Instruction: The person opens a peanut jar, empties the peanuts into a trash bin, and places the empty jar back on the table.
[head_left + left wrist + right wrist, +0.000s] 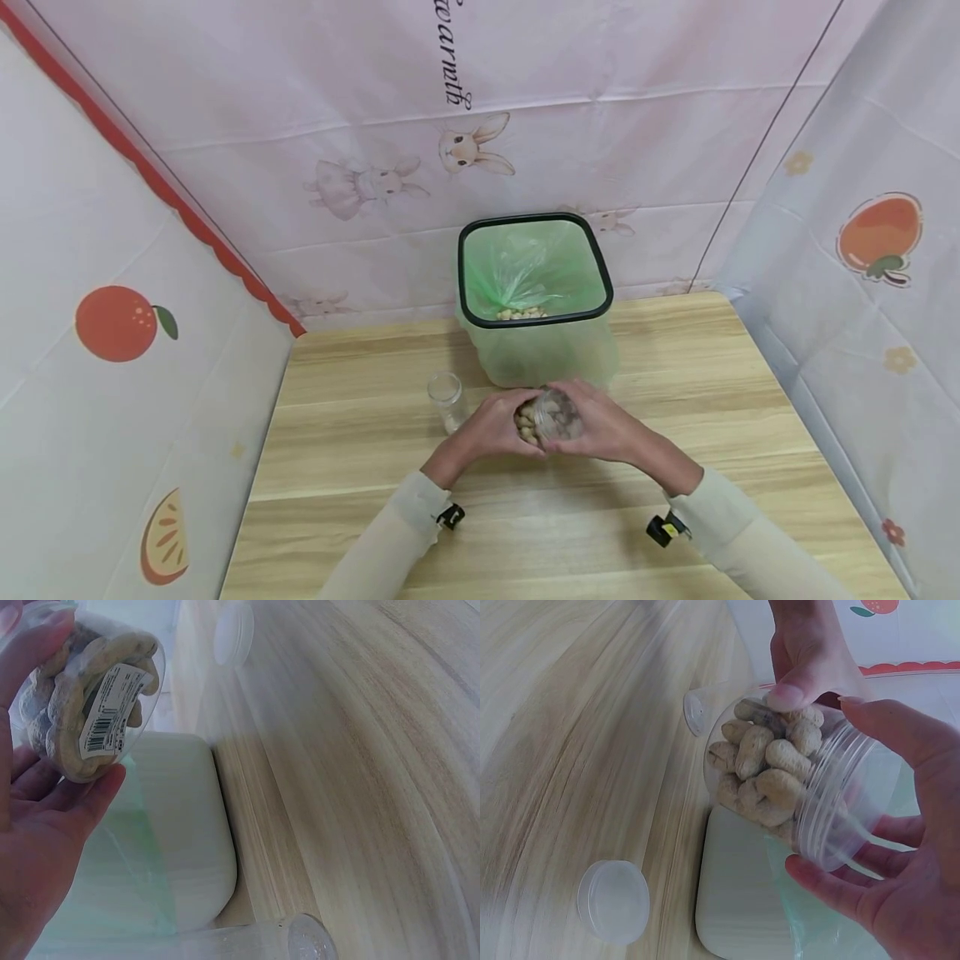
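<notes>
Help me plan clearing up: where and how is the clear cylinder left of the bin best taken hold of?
Probably by the upper wall, from the left: the clear cylinder stands upright, with the left hand and bin crowding its right.

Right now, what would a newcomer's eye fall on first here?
Probably the clear jar of peanuts, gripped by the left hand and right hand in front of the bin. Next comes the bin's black rim, with more peanuts visible inside, then the slim clear container left of the hands.
</notes>
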The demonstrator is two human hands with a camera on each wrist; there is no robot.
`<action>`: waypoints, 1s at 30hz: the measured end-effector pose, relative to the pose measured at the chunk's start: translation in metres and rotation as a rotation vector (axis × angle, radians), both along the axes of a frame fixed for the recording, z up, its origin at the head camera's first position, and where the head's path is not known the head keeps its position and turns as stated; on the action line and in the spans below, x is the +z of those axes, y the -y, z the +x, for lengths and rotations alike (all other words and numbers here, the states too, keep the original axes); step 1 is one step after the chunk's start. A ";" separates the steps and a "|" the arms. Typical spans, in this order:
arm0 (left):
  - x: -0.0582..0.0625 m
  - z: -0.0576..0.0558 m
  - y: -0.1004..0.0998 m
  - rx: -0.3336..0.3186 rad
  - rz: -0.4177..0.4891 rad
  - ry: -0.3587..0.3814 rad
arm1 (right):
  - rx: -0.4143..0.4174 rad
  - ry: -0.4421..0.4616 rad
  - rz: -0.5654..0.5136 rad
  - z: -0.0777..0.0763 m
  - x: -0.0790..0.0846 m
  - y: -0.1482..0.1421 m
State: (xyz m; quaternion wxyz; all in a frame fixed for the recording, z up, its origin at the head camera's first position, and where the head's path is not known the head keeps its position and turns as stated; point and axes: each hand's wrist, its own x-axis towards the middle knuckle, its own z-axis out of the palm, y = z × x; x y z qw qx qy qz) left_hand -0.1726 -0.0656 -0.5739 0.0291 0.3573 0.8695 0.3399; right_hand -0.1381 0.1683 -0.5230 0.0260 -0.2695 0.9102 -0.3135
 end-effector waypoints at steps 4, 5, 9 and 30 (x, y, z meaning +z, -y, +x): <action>0.001 -0.001 0.002 -0.019 0.004 0.042 | 0.033 -0.032 0.005 0.001 0.000 -0.001; 0.001 -0.001 0.003 -0.023 0.004 0.049 | 0.040 -0.038 0.005 0.001 0.000 -0.001; 0.003 0.000 0.004 -0.035 0.000 0.062 | 0.069 -0.061 0.011 0.002 0.001 -0.003; 0.001 -0.001 0.003 -0.038 0.028 0.072 | 0.084 -0.043 -0.025 0.001 0.001 -0.013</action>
